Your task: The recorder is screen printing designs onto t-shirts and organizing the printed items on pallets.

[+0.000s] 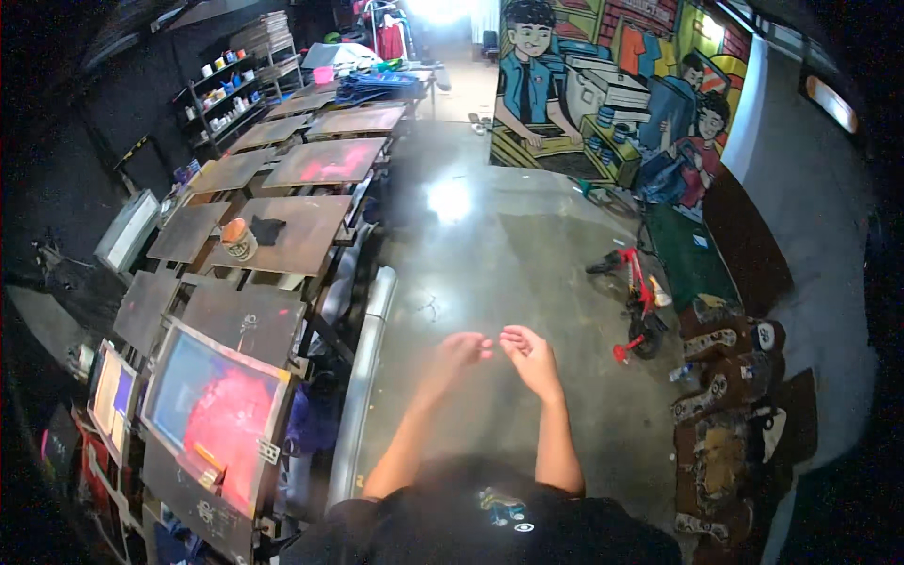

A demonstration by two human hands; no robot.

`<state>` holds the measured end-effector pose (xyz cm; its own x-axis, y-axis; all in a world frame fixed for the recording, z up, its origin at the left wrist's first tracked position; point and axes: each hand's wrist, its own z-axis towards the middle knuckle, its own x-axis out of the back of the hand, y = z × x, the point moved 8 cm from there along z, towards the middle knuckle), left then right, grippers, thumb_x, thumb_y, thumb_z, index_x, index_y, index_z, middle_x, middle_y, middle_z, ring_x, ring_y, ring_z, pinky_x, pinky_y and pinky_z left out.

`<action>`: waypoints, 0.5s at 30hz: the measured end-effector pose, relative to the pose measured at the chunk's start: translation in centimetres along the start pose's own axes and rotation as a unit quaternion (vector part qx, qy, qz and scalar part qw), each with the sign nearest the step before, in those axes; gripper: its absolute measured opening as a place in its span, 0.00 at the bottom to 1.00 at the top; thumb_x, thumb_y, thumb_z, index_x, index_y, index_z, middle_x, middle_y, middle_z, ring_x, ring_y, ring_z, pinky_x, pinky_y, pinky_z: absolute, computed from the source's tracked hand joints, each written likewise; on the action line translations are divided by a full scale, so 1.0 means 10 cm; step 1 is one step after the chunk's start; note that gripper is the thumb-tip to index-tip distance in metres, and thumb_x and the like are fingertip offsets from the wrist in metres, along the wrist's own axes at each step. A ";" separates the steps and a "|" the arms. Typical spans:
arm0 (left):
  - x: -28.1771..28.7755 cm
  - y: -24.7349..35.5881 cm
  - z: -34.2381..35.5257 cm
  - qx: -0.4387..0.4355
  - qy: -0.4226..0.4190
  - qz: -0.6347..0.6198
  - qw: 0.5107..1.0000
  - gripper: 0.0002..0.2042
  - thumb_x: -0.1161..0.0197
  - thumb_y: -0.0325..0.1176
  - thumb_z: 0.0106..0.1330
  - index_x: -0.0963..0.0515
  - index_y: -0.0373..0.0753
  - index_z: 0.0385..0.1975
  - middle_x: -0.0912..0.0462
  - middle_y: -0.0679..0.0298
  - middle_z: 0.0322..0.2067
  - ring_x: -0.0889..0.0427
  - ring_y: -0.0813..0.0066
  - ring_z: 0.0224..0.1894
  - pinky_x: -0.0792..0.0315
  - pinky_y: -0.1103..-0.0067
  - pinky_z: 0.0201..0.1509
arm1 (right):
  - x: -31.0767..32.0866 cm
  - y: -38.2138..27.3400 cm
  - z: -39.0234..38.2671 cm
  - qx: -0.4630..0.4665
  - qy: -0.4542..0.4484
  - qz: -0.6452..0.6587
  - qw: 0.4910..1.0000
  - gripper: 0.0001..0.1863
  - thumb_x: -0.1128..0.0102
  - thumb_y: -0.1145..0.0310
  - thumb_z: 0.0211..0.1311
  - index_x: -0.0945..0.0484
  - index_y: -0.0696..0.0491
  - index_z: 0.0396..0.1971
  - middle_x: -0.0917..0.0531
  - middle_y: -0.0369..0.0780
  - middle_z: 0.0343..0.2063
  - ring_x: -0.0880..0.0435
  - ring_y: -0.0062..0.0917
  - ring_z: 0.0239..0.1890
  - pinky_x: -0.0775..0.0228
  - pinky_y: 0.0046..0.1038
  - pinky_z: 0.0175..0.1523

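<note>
My left hand (459,354) and my right hand (529,356) are raised in front of me over the shiny concrete floor (490,254). Their fingertips nearly meet. Both hands are empty, fingers loosely curled and apart. My bare forearms come up from a dark shirt at the lower edge. To my left stands a row of screen-printing pallets (292,235). A framed screen with red and blue ink (218,405) lies closest to me, at the lower left.
A can (238,241) and a dark rag (267,229) rest on one pallet. Shelves with jars (221,89) stand at the far left. A small red bike (640,297) lies on the floor at the right, near skateboards (725,377) and a painted mural wall (603,85).
</note>
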<state>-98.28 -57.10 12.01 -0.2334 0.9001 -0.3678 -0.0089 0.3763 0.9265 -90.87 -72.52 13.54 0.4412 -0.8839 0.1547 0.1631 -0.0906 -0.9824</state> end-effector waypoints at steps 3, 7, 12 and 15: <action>0.02 -0.11 0.47 0.015 -0.019 -0.039 0.999 0.14 0.42 0.37 0.72 0.24 0.34 0.48 0.16 0.59 0.43 0.16 0.72 0.43 0.23 0.75 0.49 | -0.01 0.17 0.41 -0.006 0.031 -0.001 0.999 0.17 0.39 0.72 0.64 0.24 0.63 0.50 0.15 0.45 0.44 0.16 0.26 0.47 0.26 0.26 0.53; 0.08 -0.15 0.98 0.018 -0.014 0.002 1.000 0.14 0.40 0.36 0.69 0.23 0.33 0.48 0.16 0.59 0.44 0.17 0.73 0.43 0.23 0.76 0.48 | -0.06 0.42 0.97 -0.035 -0.022 0.008 0.999 0.17 0.39 0.73 0.63 0.24 0.62 0.51 0.15 0.46 0.45 0.16 0.27 0.47 0.26 0.26 0.53; 0.25 -0.24 1.83 0.017 -0.008 0.065 0.998 0.18 0.39 0.41 0.70 0.25 0.34 0.51 0.17 0.61 0.43 0.19 0.76 0.45 0.23 0.78 0.46 | -0.08 0.78 1.91 -0.020 -0.055 -0.015 0.998 0.15 0.41 0.75 0.66 0.25 0.64 0.51 0.15 0.44 0.42 0.16 0.21 0.40 0.24 0.23 0.47; 0.33 -0.16 2.51 0.000 0.004 0.080 0.997 0.18 0.39 0.41 0.70 0.25 0.34 0.51 0.18 0.61 0.43 0.19 0.76 0.46 0.23 0.78 0.46 | 0.01 0.78 2.59 0.005 -0.071 -0.017 0.997 0.16 0.40 0.73 0.65 0.24 0.63 0.50 0.14 0.43 0.41 0.16 0.21 0.39 0.24 0.24 0.46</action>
<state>-74.65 -49.23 7.31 -0.2396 0.9468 -0.2148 0.0291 0.2281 0.9732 -66.69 -61.44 8.59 0.5554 -0.8067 0.2021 0.1887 -0.1144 -0.9753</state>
